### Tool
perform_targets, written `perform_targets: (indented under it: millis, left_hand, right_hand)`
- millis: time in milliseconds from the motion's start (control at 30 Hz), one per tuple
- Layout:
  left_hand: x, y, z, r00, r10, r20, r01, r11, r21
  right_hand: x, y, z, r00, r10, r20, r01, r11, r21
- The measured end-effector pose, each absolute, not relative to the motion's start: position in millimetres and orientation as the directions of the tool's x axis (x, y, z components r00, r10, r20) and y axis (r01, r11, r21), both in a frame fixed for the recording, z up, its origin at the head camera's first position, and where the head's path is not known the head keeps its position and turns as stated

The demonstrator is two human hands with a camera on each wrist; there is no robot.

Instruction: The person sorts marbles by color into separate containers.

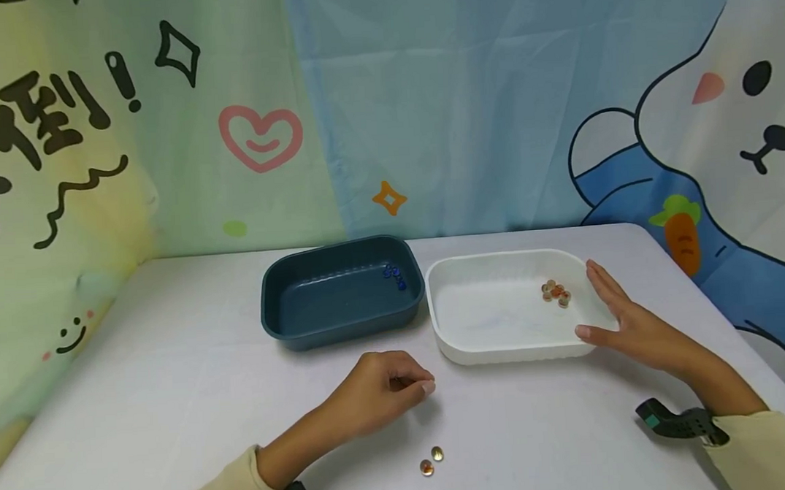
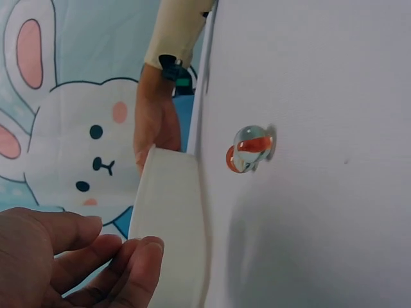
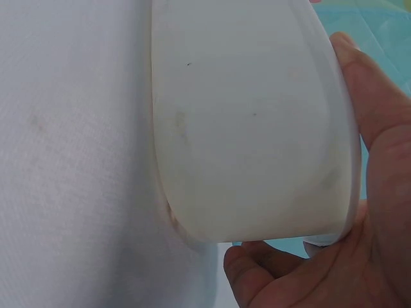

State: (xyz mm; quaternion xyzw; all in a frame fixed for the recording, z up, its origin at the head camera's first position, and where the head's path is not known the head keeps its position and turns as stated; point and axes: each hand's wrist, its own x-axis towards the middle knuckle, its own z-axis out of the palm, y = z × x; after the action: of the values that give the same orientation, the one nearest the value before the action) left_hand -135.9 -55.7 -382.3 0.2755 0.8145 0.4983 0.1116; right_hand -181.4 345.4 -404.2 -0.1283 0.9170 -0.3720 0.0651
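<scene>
My left hand (image 1: 382, 393) is over the middle of the table with its fingers curled and the thumb tip against the fingertips; no object shows between the fingers (image 2: 151, 256). Just nearer me lie two glass marbles (image 1: 437, 453) with orange and amber swirls. My right hand (image 1: 633, 326) holds the right end of a white tray (image 1: 481, 310), its thumb and fingers spread around the near corner and end wall, along the rim (image 3: 353, 135). Several orange-tinted marbles (image 1: 556, 293) sit together inside the tray toward its right side.
A dark blue-green tray (image 1: 323, 317) stands left of the white one, its right end close beside it, with several blue marbles (image 1: 396, 275) at its right end. A printed cloth backdrop (image 1: 453, 125) hangs behind the white-covered table (image 1: 194, 370).
</scene>
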Motion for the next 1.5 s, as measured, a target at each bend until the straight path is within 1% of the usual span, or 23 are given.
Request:
perform_targets:
  millis: [300, 800, 1033, 1200, 1500]
  left_hand:
    - [-119.8, -64.0, -389.3, -0.811, 0.581, 0.071, 0.326, 0.347, 0.879]
    - [-100.6, -71.4, -399.7, -0.769, 0.635, 0.075, 0.38, 0.359, 0.853]
    - [-94.2, -74.6, -403.8, -0.762, 0.638, 0.111, 0.396, 0.324, 0.859]
    - [-91.2, -75.1, -411.9, -0.743, 0.658, 0.126, 0.402, 0.288, 0.869]
    - [-85.5, -70.1, -413.6, -0.744, 0.654, 0.134, 0.422, 0.305, 0.854]
  right_hand:
    - [-181.6, 345.0, -405.0, -0.956, -0.291, -0.023, -0.19, 0.68, -0.708]
    - [-180.3, 343.8, -402.0, -0.96, -0.279, -0.025, -0.183, 0.693, -0.697]
    - [-179.6, 343.2, -402.3, -0.962, -0.274, -0.025, -0.18, 0.697, -0.694]
    - [-180.0, 343.1, -403.9, -0.964, -0.264, -0.029, -0.172, 0.704, -0.689]
    - [-179.8, 343.8, -403.4, -0.964, -0.266, -0.03, -0.171, 0.7, -0.694]
